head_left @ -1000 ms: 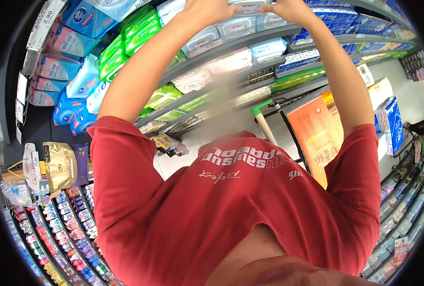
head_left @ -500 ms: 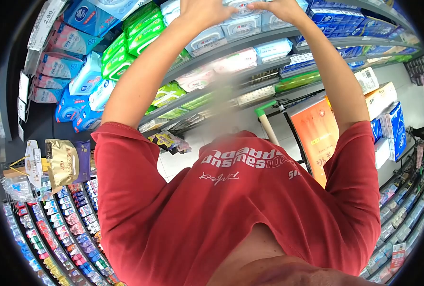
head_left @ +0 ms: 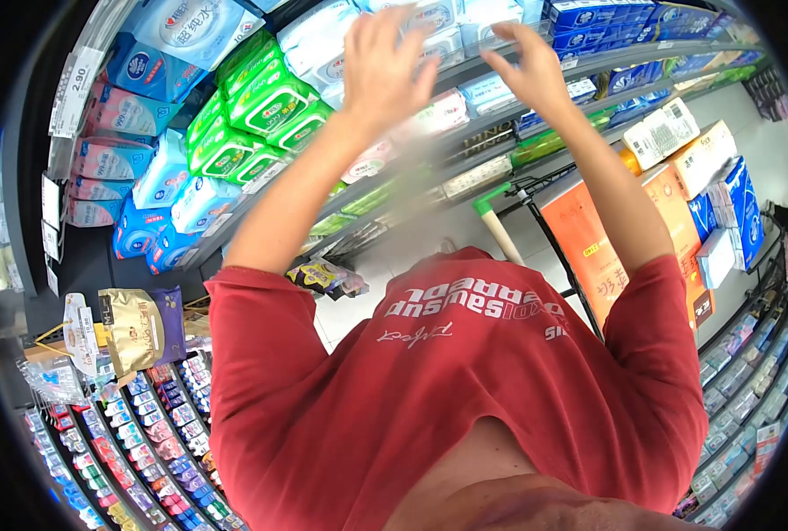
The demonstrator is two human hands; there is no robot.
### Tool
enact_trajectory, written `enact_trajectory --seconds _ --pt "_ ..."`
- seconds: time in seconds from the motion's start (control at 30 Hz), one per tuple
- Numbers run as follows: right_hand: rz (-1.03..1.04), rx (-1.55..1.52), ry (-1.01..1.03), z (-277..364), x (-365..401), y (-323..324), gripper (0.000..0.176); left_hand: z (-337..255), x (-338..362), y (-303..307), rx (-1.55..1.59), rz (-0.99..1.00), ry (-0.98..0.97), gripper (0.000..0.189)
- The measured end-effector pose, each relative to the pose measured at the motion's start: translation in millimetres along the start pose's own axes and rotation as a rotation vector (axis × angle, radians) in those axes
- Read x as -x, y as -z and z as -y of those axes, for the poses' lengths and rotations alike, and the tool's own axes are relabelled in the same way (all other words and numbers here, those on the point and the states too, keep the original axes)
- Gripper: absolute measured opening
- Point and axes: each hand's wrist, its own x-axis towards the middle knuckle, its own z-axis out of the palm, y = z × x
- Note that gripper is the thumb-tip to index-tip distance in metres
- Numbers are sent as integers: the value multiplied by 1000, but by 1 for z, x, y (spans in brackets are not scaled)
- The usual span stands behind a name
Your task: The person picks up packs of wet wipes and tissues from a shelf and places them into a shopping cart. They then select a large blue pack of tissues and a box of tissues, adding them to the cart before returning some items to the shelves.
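Observation:
My left hand [head_left: 383, 71] is raised in front of the shelf, its fingers apart and slightly blurred, holding nothing. It overlaps the white wet wipe packs [head_left: 310, 40] stacked on the upper shelf. My right hand [head_left: 529, 71] is also empty, thumb and fingers spread, just in front of the shelf edge. Closest to it are white and pale blue wipe packs [head_left: 482, 34] at the top. Left of the white packs sit bright green wipe packs [head_left: 274, 106]. Dark blue packs [head_left: 580, 16] stand to the right of my right hand.
Below the shelf stands a cart with a green-ended handle [head_left: 498, 226]. It carries orange boxes [head_left: 580, 234] and blue-and-white packs [head_left: 744, 212]. A gold pouch [head_left: 133, 332] hangs at the left, near pink and blue packs [head_left: 115, 159] and a price tag [head_left: 77, 80].
Both hands have drawn back from the packs on the upper shelf, towards my body. Their fingers now spread apart with nothing in them. The whole view has shifted slightly.

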Motion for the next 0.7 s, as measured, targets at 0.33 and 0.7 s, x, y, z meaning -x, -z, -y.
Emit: enact_trajectory --seconds 0.33,0.7 --pt "222 -12 -679 -44 199 108 25 -115 151 -49 723 841 154 10" --pt "-183 273 -777 -46 275 225 17 -221 68 -111 1095 727 37 8"
